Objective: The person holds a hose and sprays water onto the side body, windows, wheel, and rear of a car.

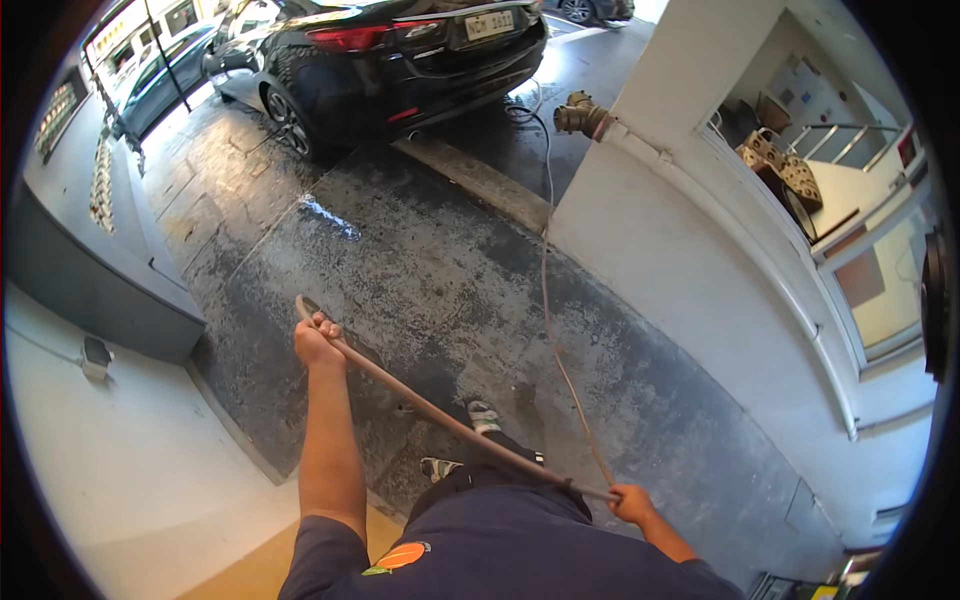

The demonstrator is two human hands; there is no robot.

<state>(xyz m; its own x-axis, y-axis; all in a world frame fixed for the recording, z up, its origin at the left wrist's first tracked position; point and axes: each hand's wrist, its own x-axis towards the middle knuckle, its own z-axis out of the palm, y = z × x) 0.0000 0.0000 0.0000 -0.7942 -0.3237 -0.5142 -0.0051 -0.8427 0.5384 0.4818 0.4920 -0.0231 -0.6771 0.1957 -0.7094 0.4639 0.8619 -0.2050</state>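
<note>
A long brownish hose (440,411) slants across the front of my body between my two hands. My left hand (318,342), arm stretched forward, is closed around its far end, where the hose bends in a short loop above the fingers. Low at the right, beside my hip, my right hand (630,503) is closed on the same hose. From there a thinner-looking length runs away over the wet concrete floor (430,260) toward the rear of a black car (420,75). Whether both lengths are one piece is hidden at my right fist.
A low concrete curb (480,185) lies behind the car. On the right, a white wall carries a pipe with a brass-coloured hose coupling (580,115) and a window (880,280). A grey-and-white wall (100,270) stands on the left. My sandalled feet (484,416) are below me.
</note>
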